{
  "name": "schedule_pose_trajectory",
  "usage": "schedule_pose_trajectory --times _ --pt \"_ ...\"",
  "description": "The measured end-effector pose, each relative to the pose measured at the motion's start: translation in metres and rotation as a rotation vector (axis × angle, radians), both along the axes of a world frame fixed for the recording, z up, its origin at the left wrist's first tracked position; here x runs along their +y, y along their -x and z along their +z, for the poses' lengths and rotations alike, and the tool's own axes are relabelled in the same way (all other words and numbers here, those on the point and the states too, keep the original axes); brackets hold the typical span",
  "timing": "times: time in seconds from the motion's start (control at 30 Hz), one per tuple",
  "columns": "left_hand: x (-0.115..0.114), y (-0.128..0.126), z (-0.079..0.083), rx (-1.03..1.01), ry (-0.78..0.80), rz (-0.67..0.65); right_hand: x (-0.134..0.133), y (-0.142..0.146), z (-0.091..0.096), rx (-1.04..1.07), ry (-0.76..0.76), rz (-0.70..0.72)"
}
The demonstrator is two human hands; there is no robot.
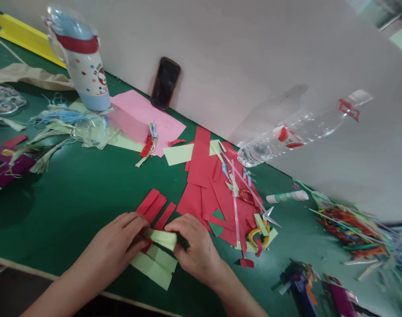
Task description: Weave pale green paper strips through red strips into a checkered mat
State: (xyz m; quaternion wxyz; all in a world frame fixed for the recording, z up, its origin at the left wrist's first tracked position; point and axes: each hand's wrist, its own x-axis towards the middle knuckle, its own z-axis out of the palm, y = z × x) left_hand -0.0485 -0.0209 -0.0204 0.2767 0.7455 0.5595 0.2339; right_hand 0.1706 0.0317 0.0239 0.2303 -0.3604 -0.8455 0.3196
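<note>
Between my two hands is a folded pale green paper strip (163,238), held just above the table. My left hand (123,235) pinches its left end, fingers closed. At its right end, my right hand (196,246) grips it between thumb and fingers. Flat pale green strips (154,266) lie right below, with a bit of red showing among them. Behind my hands rest several red paper strips (153,203), partly covered by my left fingers.
Red paper sheets (201,198) spread to the right, with yellow-handled scissors (258,235) on them. A plastic bottle (286,136), a phone (166,83) and a white-blue flask (86,70) stand along the wall. A glue stick (286,197) and colourful strands (349,229) lie right.
</note>
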Motion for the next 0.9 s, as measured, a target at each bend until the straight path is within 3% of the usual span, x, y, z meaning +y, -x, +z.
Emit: schedule_pose_trajectory --times 0.2,0.37,0.57,0.9 --pt "-0.003 0.004 0.003 -0.058 0.05 0.055 0.003 -0.003 -0.006 0.012 0.103 -0.069" --pt "-0.001 0.003 0.005 -0.049 0.094 0.006 0.003 -0.003 -0.008 0.009 0.15 -0.082" --pt "0.001 0.001 0.007 -0.057 0.029 -0.062 0.007 -0.002 -0.014 0.037 0.274 -0.191" --pt "0.0 -0.007 0.006 0.02 -0.046 -0.021 0.019 0.004 -0.021 0.046 0.374 -0.23"
